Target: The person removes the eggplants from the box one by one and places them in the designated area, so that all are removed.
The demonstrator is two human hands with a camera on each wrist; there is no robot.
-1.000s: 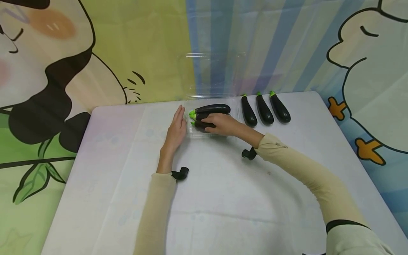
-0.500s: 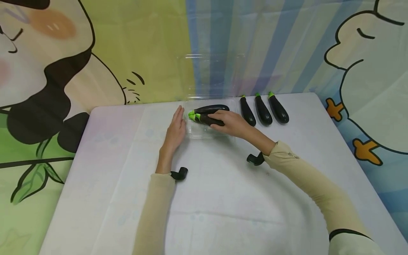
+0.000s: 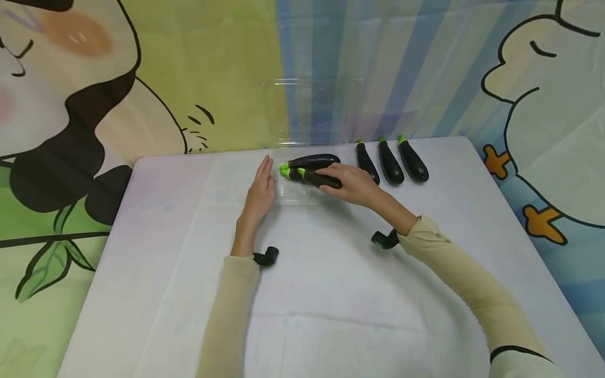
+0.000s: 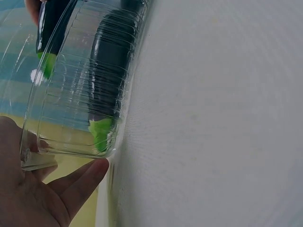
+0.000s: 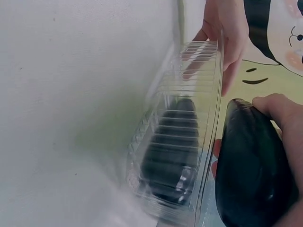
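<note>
A clear plastic box (image 3: 302, 199) with a raised lid stands at the table's back edge. My left hand (image 3: 261, 194) rests flat along its left end, fingers straight; in the left wrist view the fingertips touch the box's corner. My right hand (image 3: 352, 184) grips a dark eggplant (image 5: 251, 165) with a green stem end, raised over the box's near side. One eggplant (image 3: 314, 160) lies crosswise at the back of the box. Another eggplant (image 3: 294, 175) beside it is mostly covered by the held one. Through the box wall in the left wrist view shows an eggplant (image 4: 111, 61).
Three more eggplants lie side by side right of the box: a near one (image 3: 367, 164), a middle one (image 3: 390, 164) and an outer one (image 3: 414, 160). A patterned cloth (image 3: 227, 68) hangs right behind the white table (image 3: 331, 294).
My right hand has lifted the nearest eggplant out of its place in the box and drawn it rightward, tilting it. My left hand has stayed at the box's end.
</note>
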